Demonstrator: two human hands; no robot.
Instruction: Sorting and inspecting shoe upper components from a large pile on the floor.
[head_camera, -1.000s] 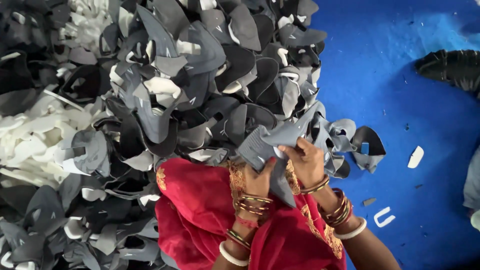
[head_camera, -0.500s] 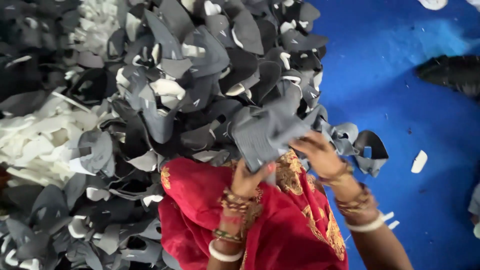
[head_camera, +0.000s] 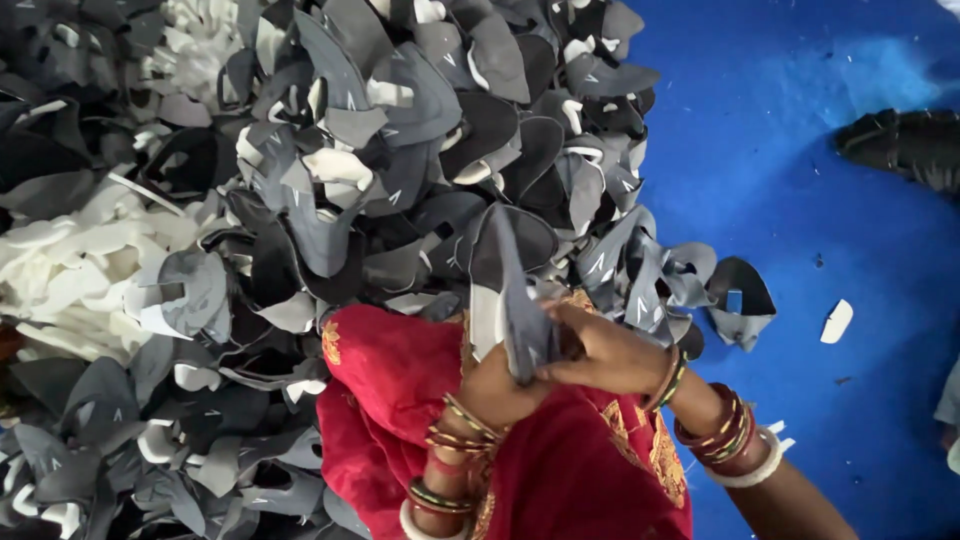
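A grey cut piece with a white underside (head_camera: 505, 290) stands upright between both hands, over a lap covered in red cloth with gold trim (head_camera: 400, 375). My left hand (head_camera: 495, 385) grips its lower part from the left. My right hand (head_camera: 610, 350) pinches the same piece from the right. Both wrists wear several bangles. A big heap of similar grey, black and white cut pieces (head_camera: 340, 190) lies just beyond the hands.
A patch of white cut pieces (head_camera: 70, 260) lies in the heap at the left. A blue sheet (head_camera: 820, 200) covers the floor on the right, with a dark object (head_camera: 905, 145) and a small white scrap (head_camera: 836, 320) on it.
The grey piece has been turned from lying flat and wide to standing upright and narrow. Both hands have drawn closer together on it.
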